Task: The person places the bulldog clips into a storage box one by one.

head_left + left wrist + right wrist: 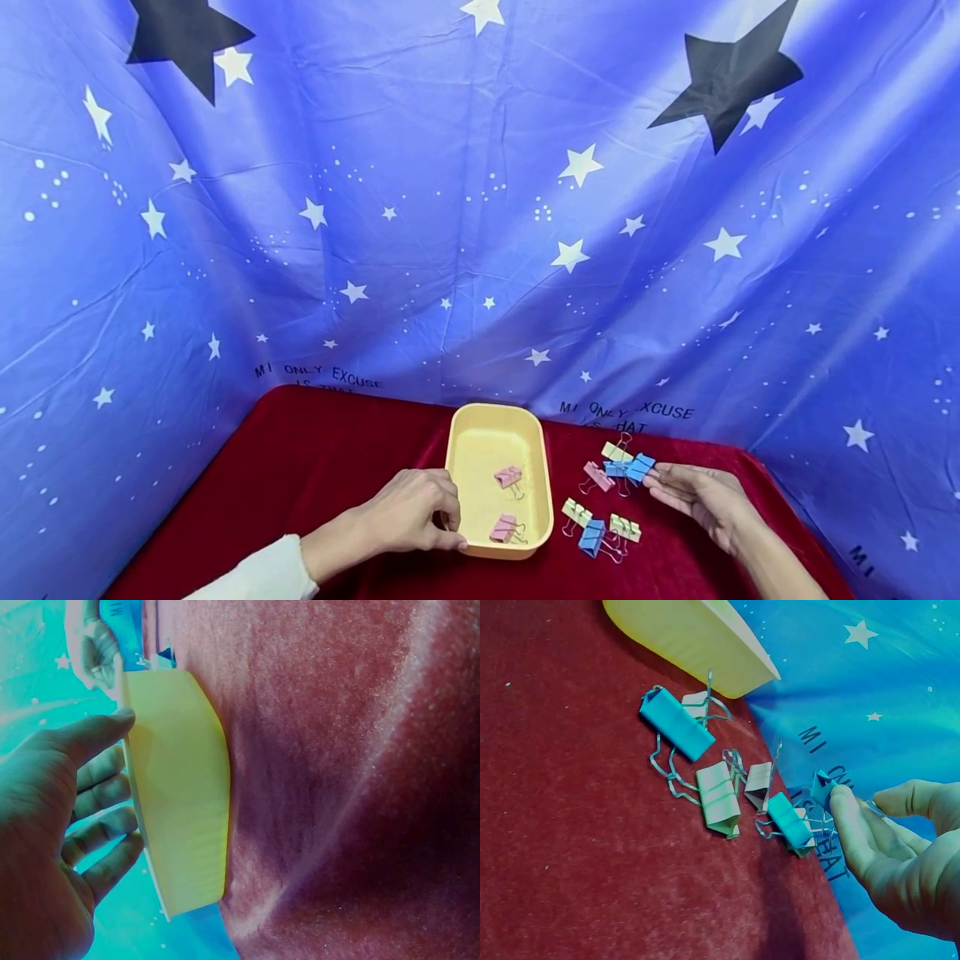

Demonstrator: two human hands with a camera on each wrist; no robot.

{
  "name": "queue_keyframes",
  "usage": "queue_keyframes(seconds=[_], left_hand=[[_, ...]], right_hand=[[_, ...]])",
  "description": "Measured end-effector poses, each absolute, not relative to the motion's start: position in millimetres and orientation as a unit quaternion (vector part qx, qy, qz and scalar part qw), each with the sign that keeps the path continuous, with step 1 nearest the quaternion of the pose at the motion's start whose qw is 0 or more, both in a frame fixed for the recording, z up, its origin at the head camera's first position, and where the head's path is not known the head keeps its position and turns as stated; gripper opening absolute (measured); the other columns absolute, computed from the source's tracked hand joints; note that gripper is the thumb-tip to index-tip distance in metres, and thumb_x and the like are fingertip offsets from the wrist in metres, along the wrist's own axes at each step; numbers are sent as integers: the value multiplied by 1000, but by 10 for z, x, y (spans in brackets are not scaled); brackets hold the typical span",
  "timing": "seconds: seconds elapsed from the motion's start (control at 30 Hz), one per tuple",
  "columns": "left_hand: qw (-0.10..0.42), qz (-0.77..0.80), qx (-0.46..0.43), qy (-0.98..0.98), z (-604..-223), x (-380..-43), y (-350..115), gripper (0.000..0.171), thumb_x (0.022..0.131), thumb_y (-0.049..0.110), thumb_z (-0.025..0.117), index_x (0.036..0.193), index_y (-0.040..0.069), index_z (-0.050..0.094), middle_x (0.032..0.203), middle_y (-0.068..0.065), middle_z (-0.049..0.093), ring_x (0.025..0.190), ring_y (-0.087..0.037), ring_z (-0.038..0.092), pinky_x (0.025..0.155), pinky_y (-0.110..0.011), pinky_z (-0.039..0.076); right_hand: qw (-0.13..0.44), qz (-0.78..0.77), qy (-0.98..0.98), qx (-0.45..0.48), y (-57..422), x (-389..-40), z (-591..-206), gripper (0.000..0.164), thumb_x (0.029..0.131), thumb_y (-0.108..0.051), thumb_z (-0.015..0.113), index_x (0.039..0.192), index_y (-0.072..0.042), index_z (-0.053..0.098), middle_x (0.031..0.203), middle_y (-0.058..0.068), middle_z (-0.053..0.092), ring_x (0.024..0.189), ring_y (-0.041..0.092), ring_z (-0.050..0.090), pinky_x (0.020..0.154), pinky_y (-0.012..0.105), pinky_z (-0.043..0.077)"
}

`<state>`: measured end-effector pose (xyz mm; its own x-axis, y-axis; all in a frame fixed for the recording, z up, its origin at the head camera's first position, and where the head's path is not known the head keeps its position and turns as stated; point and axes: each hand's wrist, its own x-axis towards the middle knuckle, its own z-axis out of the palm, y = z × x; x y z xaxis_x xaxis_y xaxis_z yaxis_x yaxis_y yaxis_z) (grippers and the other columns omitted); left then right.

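While tub's (480, 452) held, R hand (708, 502) pinches clip (823, 788).

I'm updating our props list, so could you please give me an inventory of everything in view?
Backdrop: one, blue with white and black stars and black lettering, behind and at both sides
Cloth: one, red, spread below
Tray: one, yellow, on the cloth
Tray clips: two, pink, inside the tray
Loose pink clip: one, pink, right of the tray
Yellow clips: three, pale yellow, right of the tray
Loose blue clips: two, blue, right of the tray
Held blue clip: one, blue, pinched by the right hand
Sleeve: one, white, left forearm
Left hand: one, bare, gripping the tray's rim
Right hand: one, bare, beyond the loose clips' right side
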<state>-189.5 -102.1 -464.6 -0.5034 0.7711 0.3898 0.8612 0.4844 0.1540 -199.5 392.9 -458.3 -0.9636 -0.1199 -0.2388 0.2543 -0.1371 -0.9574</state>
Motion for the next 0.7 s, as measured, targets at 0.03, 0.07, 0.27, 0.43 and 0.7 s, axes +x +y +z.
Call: queue_keyframes(seconds=[0.03,0.07,0.27,0.43,0.7], left_hand=[[135,-166,-480,-851,-4646,-1896,-1022,26,86,43,96,74,30,78,75,22,66,79,12,50,68,-4,36],[136,-166,-480,-851,-4646,-1896,-1022,26,86,43,96,74,30,78,75,22,66,79,12,50,68,-4,36],[134,-166,-479,-851,-4634,-1892,-1023,26,87,44,96,74,30,78,75,22,66,78,11,49,66,-5,35],[130,-161,-475,-855,-4624,-1895,-1018,26,87,45,95,74,30,78,75,23,66,78,11,50,66,-5,35],[124,-158,-472,-858,-4628,-1893,-1014,25,87,45,95,75,30,79,75,23,66,78,11,50,66,-5,35]], right_hand=[[127,-754,642,48,3931,-2006,-4575,30,114,3,52,116,-4,82,109,11,88,104,17,86,97,36,68],[129,-755,642,44,3929,-2015,-4565,31,114,3,52,116,-5,82,110,11,87,104,17,86,97,36,67],[142,-758,636,15,3890,-2059,-4497,33,115,3,51,116,-6,82,112,10,87,106,18,86,98,35,67],[157,-761,629,-3,3807,-2085,-4436,33,116,0,49,120,-5,82,117,11,87,110,18,85,100,37,66],[161,-747,645,-5,3567,-2117,-4364,32,117,-3,51,136,8,74,120,13,86,110,17,85,100,36,66]])
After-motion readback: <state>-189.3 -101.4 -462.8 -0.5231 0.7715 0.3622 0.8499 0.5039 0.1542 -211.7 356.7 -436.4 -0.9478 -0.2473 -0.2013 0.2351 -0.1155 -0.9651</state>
